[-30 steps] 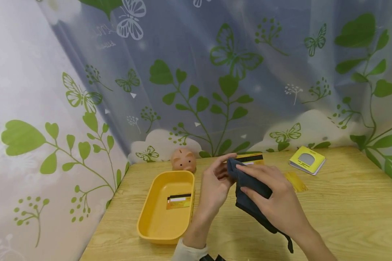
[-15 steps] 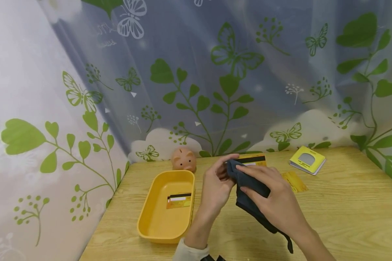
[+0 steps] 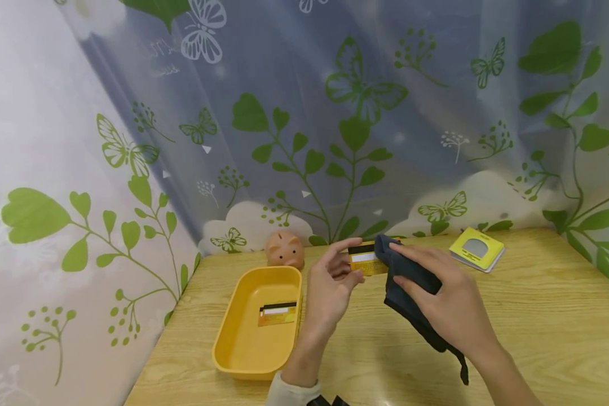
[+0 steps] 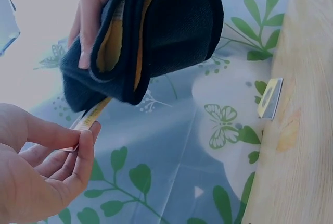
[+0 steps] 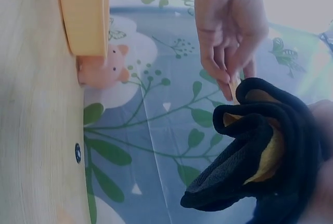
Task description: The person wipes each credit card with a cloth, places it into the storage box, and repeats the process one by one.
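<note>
My left hand (image 3: 330, 290) pinches a yellow bank card (image 3: 363, 260) at its left end, thumb against fingers. On the card's back run a black stripe and a white strip. My right hand (image 3: 449, 301) grips a dark blue cloth (image 3: 413, 282) with black edging and a hanging strap. The bunched cloth covers the card's right part in the head view. Yellowish inner layers show between its folds in both wrist views. In the left wrist view the card (image 4: 93, 115) runs from the fingertips into the underside of the cloth (image 4: 177, 31).
A yellow tray (image 3: 251, 349) stands at the left, with another bank card (image 3: 278, 316) inside. Behind it sits a pink piggy bank (image 3: 285, 250). A yellow card holder (image 3: 479, 251) lies at the back right. Near it, a gold card (image 4: 289, 130) lies on the wooden table (image 4: 307, 182).
My right hand and the cloth have shifted right, uncovering the card's left part beside my left fingertips. The left hand has barely moved. The gold card is now hidden in the head view.
</note>
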`<state>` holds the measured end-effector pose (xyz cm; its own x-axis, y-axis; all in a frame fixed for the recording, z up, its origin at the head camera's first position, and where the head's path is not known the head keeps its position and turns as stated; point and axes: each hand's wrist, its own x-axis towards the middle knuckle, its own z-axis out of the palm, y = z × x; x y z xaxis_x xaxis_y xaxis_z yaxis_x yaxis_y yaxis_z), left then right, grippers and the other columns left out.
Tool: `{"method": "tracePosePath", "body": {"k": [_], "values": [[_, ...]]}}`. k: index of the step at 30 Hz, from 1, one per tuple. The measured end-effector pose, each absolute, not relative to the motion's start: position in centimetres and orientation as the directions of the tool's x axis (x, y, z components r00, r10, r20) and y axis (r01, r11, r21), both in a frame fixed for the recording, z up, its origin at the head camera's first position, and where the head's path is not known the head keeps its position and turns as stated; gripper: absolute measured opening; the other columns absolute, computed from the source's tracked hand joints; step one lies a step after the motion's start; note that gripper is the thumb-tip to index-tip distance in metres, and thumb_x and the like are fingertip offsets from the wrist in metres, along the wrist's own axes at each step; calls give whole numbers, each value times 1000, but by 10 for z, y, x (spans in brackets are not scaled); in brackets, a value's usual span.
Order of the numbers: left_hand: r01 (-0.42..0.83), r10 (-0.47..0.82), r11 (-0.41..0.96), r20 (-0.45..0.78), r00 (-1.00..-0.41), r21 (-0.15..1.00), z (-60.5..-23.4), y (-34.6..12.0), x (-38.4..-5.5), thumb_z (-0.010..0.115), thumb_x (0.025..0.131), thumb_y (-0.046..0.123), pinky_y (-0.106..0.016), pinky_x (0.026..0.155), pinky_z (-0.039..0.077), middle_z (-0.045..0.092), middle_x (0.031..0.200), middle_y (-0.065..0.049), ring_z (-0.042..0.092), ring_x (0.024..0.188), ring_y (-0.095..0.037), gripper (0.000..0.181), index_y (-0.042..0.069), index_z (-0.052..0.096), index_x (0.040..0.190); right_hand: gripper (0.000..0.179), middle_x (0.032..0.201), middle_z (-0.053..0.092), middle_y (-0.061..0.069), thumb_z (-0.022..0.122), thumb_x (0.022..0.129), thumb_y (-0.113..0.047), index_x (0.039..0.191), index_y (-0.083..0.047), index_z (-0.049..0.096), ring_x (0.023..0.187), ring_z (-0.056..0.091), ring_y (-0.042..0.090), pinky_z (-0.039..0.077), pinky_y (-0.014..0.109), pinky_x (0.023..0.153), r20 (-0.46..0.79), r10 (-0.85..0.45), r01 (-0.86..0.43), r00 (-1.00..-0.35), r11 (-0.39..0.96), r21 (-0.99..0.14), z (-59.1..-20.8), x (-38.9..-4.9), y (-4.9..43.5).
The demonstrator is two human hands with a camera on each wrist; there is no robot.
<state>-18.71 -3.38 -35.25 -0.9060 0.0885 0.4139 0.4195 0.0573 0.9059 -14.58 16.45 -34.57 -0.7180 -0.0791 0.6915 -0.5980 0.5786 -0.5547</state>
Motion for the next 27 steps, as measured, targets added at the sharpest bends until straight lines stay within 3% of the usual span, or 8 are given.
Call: {"method": "tracePosePath", "body": {"k": [7,14,20,23,27], "values": [[387,71,15,385,-920,922,-350,-39,-187,68,90,-17,-23,67,57,67,90,-13,59,69,-13,52,17,73,129,66,132,69,2,86,83,0,141,-28,67,114,61,23,44,8,86,706,-23,-580,-708,590,-562,-341,-148,177],[368,73,-30,369,-926,929,-348,-42,-187,68,92,-14,-24,69,58,66,89,-10,62,71,-13,48,13,71,131,68,130,69,5,86,83,0,141,-30,67,118,59,28,45,24,95,717,38,-546,-696,620,-563,-338,-149,191],[364,71,-36,366,-928,931,-348,-43,-188,67,92,-15,-25,69,58,65,89,-13,60,70,-14,49,16,72,130,70,131,69,3,86,82,2,141,-32,67,120,57,15,38,7,95,726,46,-553,-686,615,-562,-335,-146,191],[359,73,-38,361,-930,933,-348,-43,-189,67,93,-14,-26,70,58,65,88,-10,60,70,-15,49,16,71,131,71,132,69,2,86,81,3,141,-30,67,117,55,9,40,8,92,734,28,-572,-678,607,-552,-334,-144,187],[360,78,-46,363,-929,932,-349,-42,-189,68,93,-14,-27,70,59,65,87,-11,60,68,-15,50,16,71,133,71,133,68,1,86,80,5,141,-27,67,112,56,11,44,10,87,744,-10,-603,-669,592,-534,-334,-141,178]]}}
